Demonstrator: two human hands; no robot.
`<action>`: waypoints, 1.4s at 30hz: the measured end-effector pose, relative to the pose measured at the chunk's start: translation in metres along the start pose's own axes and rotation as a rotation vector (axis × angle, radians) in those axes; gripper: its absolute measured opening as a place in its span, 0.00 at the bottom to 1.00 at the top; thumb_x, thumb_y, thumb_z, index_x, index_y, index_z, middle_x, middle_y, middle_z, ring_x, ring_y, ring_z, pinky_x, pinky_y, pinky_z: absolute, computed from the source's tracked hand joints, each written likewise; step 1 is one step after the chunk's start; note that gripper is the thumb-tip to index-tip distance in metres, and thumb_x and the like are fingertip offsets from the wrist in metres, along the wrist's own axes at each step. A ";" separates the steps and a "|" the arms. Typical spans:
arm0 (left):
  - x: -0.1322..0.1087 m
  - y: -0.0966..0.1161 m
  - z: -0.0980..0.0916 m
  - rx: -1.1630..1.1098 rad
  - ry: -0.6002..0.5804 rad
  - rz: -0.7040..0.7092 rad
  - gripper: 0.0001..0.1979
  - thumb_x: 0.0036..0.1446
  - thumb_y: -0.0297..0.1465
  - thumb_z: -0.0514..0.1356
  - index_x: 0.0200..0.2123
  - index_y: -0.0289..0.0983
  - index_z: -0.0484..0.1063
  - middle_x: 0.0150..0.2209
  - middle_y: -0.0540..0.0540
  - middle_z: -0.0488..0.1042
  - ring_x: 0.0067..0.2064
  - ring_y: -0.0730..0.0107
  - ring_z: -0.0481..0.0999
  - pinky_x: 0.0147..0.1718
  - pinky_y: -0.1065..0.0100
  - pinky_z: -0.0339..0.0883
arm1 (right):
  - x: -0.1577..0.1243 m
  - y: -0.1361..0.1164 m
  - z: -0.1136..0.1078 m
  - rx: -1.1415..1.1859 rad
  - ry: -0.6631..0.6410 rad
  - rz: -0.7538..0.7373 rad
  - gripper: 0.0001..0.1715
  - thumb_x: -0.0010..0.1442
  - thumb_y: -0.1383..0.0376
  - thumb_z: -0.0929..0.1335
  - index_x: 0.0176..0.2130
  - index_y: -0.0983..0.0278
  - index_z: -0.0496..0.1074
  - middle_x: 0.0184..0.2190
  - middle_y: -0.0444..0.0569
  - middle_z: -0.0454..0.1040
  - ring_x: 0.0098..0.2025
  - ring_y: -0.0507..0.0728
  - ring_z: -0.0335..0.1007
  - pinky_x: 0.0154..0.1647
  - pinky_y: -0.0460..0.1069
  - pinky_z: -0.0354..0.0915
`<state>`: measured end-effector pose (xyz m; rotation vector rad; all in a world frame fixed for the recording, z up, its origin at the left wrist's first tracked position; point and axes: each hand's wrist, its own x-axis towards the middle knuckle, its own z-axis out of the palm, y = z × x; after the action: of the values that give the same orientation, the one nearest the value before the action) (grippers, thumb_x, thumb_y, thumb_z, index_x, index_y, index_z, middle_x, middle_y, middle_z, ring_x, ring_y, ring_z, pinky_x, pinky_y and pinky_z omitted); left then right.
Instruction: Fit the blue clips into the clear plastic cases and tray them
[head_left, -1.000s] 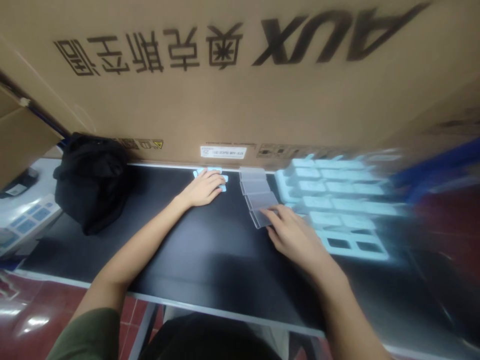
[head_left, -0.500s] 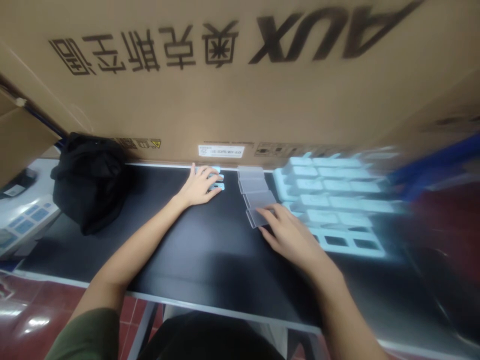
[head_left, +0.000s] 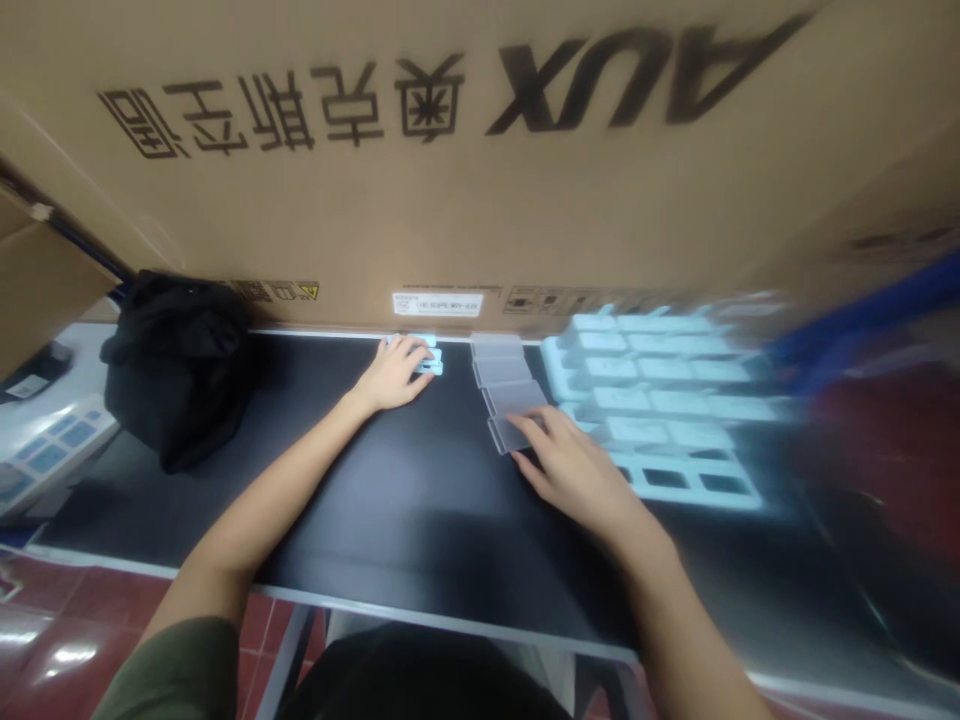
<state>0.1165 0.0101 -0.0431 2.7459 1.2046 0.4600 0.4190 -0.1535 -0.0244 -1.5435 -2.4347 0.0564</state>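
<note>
My left hand rests on the black table at its far edge, fingers curled over small light-blue pieces. My right hand lies flat with fingertips on the nearest of a row of clear plastic cases that overlap toward the back. Right of the cases sits a light-blue tray with rows of compartments, some filled and the nearest ones empty.
A large brown AUX cardboard box walls off the back of the table. A black cloth bundle lies at the far left. Another tray with blue parts sits left of the table. Red floor tiles show below the table's front edge.
My left hand's fingers have drawn in over the blue pieces. My right hand has slid slightly left along the nearest clear case.
</note>
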 end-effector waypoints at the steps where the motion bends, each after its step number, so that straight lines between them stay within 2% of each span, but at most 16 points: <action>1: 0.000 -0.001 0.001 0.006 0.002 0.000 0.18 0.72 0.41 0.54 0.55 0.38 0.73 0.62 0.36 0.70 0.62 0.47 0.67 0.64 0.43 0.59 | 0.000 -0.001 0.000 -0.003 0.001 0.006 0.23 0.71 0.64 0.63 0.61 0.66 0.70 0.55 0.62 0.72 0.54 0.68 0.73 0.50 0.61 0.76; 9: 0.000 0.000 -0.001 0.031 0.001 -0.015 0.16 0.70 0.37 0.53 0.54 0.38 0.71 0.62 0.35 0.70 0.62 0.46 0.68 0.65 0.39 0.58 | 0.002 -0.009 -0.004 -0.079 -0.033 0.066 0.27 0.66 0.72 0.61 0.61 0.67 0.71 0.55 0.61 0.73 0.55 0.66 0.73 0.50 0.58 0.75; 14: -0.001 0.004 -0.005 0.019 -0.025 -0.052 0.15 0.69 0.34 0.53 0.56 0.40 0.70 0.63 0.37 0.70 0.65 0.47 0.67 0.70 0.27 0.45 | 0.002 -0.010 -0.007 -0.102 -0.048 0.113 0.26 0.66 0.72 0.61 0.60 0.67 0.72 0.56 0.61 0.73 0.55 0.66 0.72 0.48 0.57 0.75; 18: -0.001 0.006 -0.006 -0.025 -0.022 -0.057 0.15 0.70 0.34 0.53 0.56 0.40 0.69 0.64 0.38 0.70 0.67 0.48 0.67 0.72 0.26 0.40 | 0.002 -0.010 -0.006 -0.096 -0.038 0.128 0.26 0.66 0.71 0.61 0.60 0.67 0.73 0.56 0.61 0.73 0.54 0.65 0.72 0.48 0.56 0.74; 21: -0.001 0.006 -0.007 -0.044 -0.001 -0.059 0.15 0.72 0.37 0.53 0.56 0.40 0.70 0.64 0.39 0.71 0.68 0.49 0.67 0.72 0.27 0.39 | 0.002 -0.011 -0.006 -0.090 -0.007 0.112 0.24 0.69 0.67 0.60 0.59 0.68 0.74 0.53 0.61 0.74 0.54 0.67 0.71 0.51 0.59 0.72; 25: -0.003 0.006 -0.009 -0.026 0.038 -0.002 0.16 0.74 0.41 0.53 0.56 0.40 0.71 0.64 0.39 0.72 0.68 0.49 0.67 0.73 0.28 0.39 | 0.000 -0.012 -0.006 -0.039 0.016 0.066 0.26 0.70 0.55 0.65 0.59 0.68 0.73 0.51 0.61 0.73 0.55 0.69 0.68 0.53 0.63 0.71; 27: -0.005 0.011 -0.009 0.010 0.055 0.080 0.15 0.74 0.40 0.53 0.55 0.39 0.72 0.62 0.38 0.73 0.67 0.49 0.68 0.73 0.30 0.42 | -0.001 -0.013 -0.006 0.009 0.002 0.054 0.29 0.68 0.53 0.68 0.60 0.67 0.71 0.52 0.61 0.71 0.55 0.70 0.68 0.53 0.63 0.71; 29: -0.007 0.023 -0.007 0.027 0.062 0.170 0.15 0.74 0.37 0.52 0.55 0.38 0.73 0.61 0.37 0.73 0.65 0.50 0.70 0.71 0.36 0.51 | -0.001 -0.013 -0.005 0.044 -0.015 0.053 0.29 0.67 0.55 0.69 0.60 0.67 0.70 0.52 0.62 0.70 0.55 0.69 0.67 0.53 0.62 0.71; 32: -0.008 0.052 -0.001 0.023 0.034 0.290 0.19 0.72 0.31 0.53 0.62 0.37 0.70 0.64 0.36 0.70 0.63 0.50 0.70 0.65 0.46 0.64 | -0.001 -0.014 -0.005 0.055 -0.047 0.021 0.26 0.66 0.60 0.69 0.60 0.67 0.69 0.51 0.61 0.69 0.54 0.68 0.67 0.53 0.61 0.71; 36: -0.005 0.083 0.008 0.057 -0.020 0.368 0.26 0.68 0.26 0.54 0.69 0.40 0.66 0.71 0.39 0.64 0.66 0.50 0.66 0.65 0.49 0.64 | 0.004 -0.017 -0.014 0.002 -0.130 -0.042 0.24 0.62 0.69 0.68 0.58 0.67 0.70 0.53 0.61 0.70 0.55 0.68 0.68 0.51 0.60 0.71; 40: -0.004 0.086 0.010 0.073 -0.055 0.339 0.25 0.69 0.28 0.53 0.67 0.42 0.68 0.70 0.38 0.64 0.64 0.49 0.68 0.62 0.49 0.66 | 0.012 -0.025 -0.038 -0.108 -0.306 -0.042 0.17 0.55 0.71 0.72 0.46 0.66 0.73 0.50 0.59 0.75 0.54 0.69 0.71 0.52 0.59 0.69; 42: -0.004 0.082 0.010 0.058 -0.065 0.319 0.24 0.70 0.29 0.52 0.67 0.41 0.68 0.69 0.36 0.65 0.64 0.50 0.69 0.61 0.50 0.68 | 0.019 -0.025 -0.056 -0.107 -0.384 -0.064 0.17 0.54 0.70 0.73 0.45 0.65 0.73 0.48 0.58 0.77 0.51 0.67 0.73 0.51 0.58 0.69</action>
<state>0.1751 -0.0484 -0.0358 2.9886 0.7776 0.3647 0.4024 -0.1537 0.0373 -1.6243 -2.8214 0.2354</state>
